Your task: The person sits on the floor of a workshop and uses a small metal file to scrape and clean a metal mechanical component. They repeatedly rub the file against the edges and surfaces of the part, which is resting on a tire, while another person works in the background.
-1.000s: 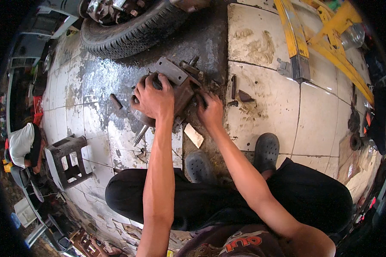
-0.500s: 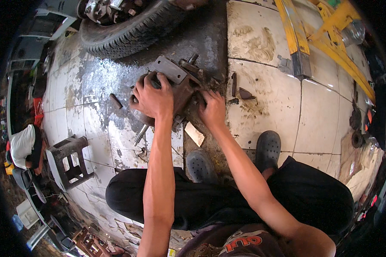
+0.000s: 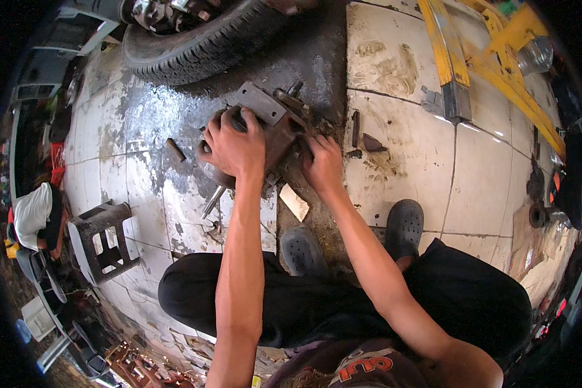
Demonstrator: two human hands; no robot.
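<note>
A heavy, dark metal gearbox-like housing [image 3: 279, 143] rests on the oily floor in front of me. A flat plate [image 3: 260, 103] with holes forms its upper side, and a shiny shaft [image 3: 213, 202] sticks out toward the lower left. Over the housing's left part lies my left hand [image 3: 236, 145], its fingers bent round the casting. At the right edge, low down, my right hand [image 3: 323, 165] has its fingers curled in against the housing. Whatever those fingertips grip is hidden. Close below the housing lies a pale wood block [image 3: 294, 202].
Beyond the housing lies a large tyre [image 3: 200, 58]. A yellow metal stand [image 3: 447, 52] rises at the far right. Metal scraps [image 3: 373, 143] lie right of my right hand, and a short dark rod [image 3: 175, 149] lies to the left. A plastic stool [image 3: 103, 240] stands at left.
Both hands keep their places on the housing, with at most a slight shift of the right fingers. The whole view has moved a little.
</note>
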